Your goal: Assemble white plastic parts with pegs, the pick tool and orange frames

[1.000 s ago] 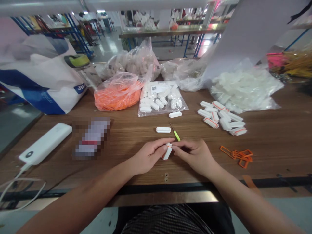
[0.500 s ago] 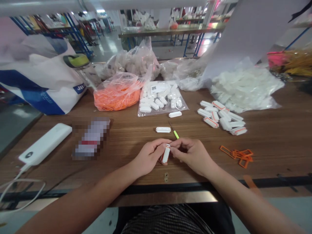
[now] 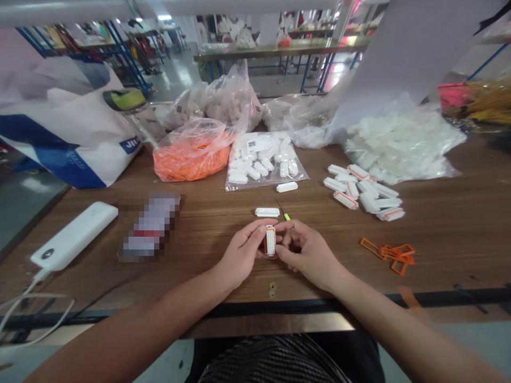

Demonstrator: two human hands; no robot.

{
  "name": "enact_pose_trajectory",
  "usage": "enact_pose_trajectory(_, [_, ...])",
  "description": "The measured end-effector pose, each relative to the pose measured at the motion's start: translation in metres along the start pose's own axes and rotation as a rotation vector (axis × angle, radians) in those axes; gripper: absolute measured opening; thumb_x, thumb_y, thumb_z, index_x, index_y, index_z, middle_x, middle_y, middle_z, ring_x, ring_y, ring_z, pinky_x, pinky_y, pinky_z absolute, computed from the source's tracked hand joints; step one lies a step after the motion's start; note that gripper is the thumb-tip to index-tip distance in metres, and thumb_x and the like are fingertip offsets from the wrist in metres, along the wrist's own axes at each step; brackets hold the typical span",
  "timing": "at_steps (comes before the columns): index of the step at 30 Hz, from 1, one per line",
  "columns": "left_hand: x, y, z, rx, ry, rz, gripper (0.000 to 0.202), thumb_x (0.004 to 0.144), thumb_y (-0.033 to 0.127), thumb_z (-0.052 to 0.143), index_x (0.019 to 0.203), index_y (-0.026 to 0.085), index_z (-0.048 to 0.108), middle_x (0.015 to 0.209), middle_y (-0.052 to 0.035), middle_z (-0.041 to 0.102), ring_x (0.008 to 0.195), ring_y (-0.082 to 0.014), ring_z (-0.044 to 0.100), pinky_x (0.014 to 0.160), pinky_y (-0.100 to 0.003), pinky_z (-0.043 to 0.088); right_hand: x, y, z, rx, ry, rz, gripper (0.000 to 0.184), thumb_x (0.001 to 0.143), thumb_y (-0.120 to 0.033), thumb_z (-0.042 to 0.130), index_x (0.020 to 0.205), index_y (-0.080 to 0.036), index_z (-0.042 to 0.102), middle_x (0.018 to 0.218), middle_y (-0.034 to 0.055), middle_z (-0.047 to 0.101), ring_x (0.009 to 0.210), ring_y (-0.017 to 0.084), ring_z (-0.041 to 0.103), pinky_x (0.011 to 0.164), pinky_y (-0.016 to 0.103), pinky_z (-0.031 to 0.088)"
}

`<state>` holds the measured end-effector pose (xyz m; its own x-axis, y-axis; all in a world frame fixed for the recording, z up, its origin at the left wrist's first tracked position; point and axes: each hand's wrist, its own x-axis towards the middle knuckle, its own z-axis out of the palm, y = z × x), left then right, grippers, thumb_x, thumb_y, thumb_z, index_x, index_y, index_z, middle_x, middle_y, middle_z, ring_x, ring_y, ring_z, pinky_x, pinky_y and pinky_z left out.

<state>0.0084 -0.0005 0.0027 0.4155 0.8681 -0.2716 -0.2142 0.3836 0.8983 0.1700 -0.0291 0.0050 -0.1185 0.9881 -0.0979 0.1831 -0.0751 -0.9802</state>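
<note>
Between my hands is a white plastic connector housing (image 3: 271, 242) with an orange seal around it. It stands nearly upright, its face of small holes toward me. My left hand (image 3: 241, 252) pinches it from the left. My right hand (image 3: 305, 250) closes on its right edge with thumb and fingertips. Just beyond my fingers lies a thin screwdriver (image 3: 286, 216) with a yellow-green handle, partly hidden by my right hand. A white housing (image 3: 267, 212) lies past my left fingers, and another white housing (image 3: 287, 187) sits farther back.
Several loose orange seals (image 3: 393, 254) lie to the right, below a pile of white housings (image 3: 363, 191). Behind stand a bag of orange seals (image 3: 191, 157), a bag of white housings (image 3: 263, 159) and a large clear bag (image 3: 403, 141). A power bank (image 3: 75, 234) and phone (image 3: 150, 223) are left.
The housing has turned so its face of holes shows instead of its plain side, and it stands straighter. My right hand has shifted slightly and now covers more of the screwdriver handle.
</note>
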Motion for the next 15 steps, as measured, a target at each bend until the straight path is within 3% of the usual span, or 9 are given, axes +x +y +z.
enact_pose_trajectory(8, [0.0036, 0.0023, -0.0005, -0.185, -0.035, -0.001, 0.027, 0.087, 0.038, 0.064, 0.102, 0.016, 0.063, 0.091, -0.0082, 0.068, 0.085, -0.0200, 0.064, 0.067, -0.031, 0.055, 0.0018, -0.0036, -0.0027, 0.105, -0.060, 0.058, 0.033, 0.077, -0.029, 0.062, 0.108, -0.019, 0.056, 0.069, -0.0046, 0.056, 0.053, 0.010, 0.058, 0.047, 0.022, 0.045])
enact_pose_trajectory(15, [0.0044, 0.0037, -0.0023, -0.215, -0.035, -0.021, 0.023, 0.088, 0.036, 0.062, 0.100, 0.016, 0.063, 0.111, -0.0097, 0.065, 0.085, -0.0180, 0.062, 0.065, -0.030, 0.056, 0.0032, -0.0026, -0.0055, 0.180, -0.127, 0.100, 0.031, 0.075, -0.031, 0.069, 0.103, -0.021, 0.060, 0.074, -0.0011, 0.060, 0.060, 0.010, 0.058, 0.044, 0.019, 0.044])
